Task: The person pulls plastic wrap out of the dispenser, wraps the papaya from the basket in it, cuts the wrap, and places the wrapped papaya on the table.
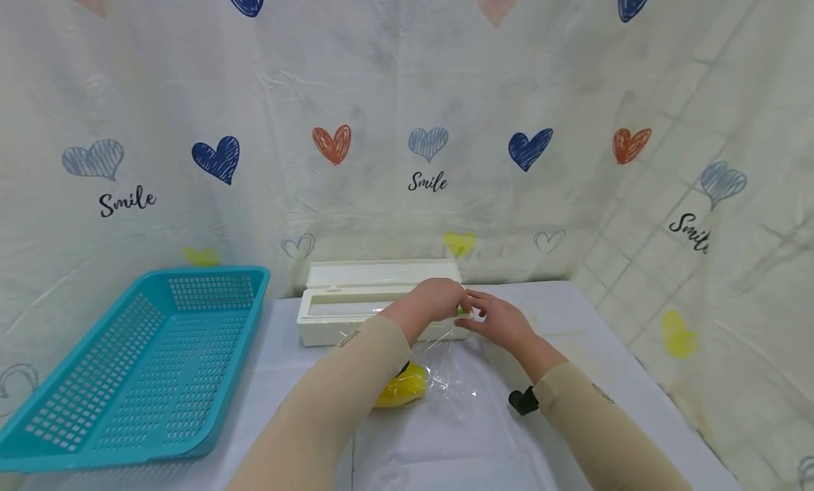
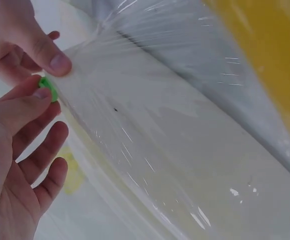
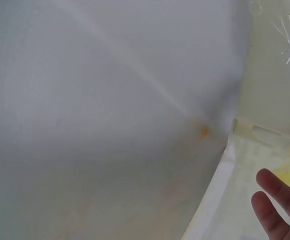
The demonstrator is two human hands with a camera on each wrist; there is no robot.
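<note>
A white cling film dispenser (image 1: 381,328) lies at the back of the table with its lid (image 1: 384,273) raised. My left hand (image 1: 439,298) reaches to its right end and pinches a small green slide cutter (image 2: 48,90) between thumb and index finger. Opposite it, my right hand (image 1: 502,323) holds the dispenser's right end, its thumb on the film-covered edge in the left wrist view. Clear cling film (image 1: 448,378) hangs from the dispenser's front to the table. Near this film a smooth yellow object (image 1: 407,385) lies partly behind my left forearm; its kind cannot be told.
On the left stands a turquoise perforated plastic basket (image 1: 232,364). A white cloth (image 1: 445,448) covers the table. Behind and to the right hangs a white curtain (image 1: 381,67) printed with hearts. A black wrist mount (image 1: 524,400) shows at my right cuff.
</note>
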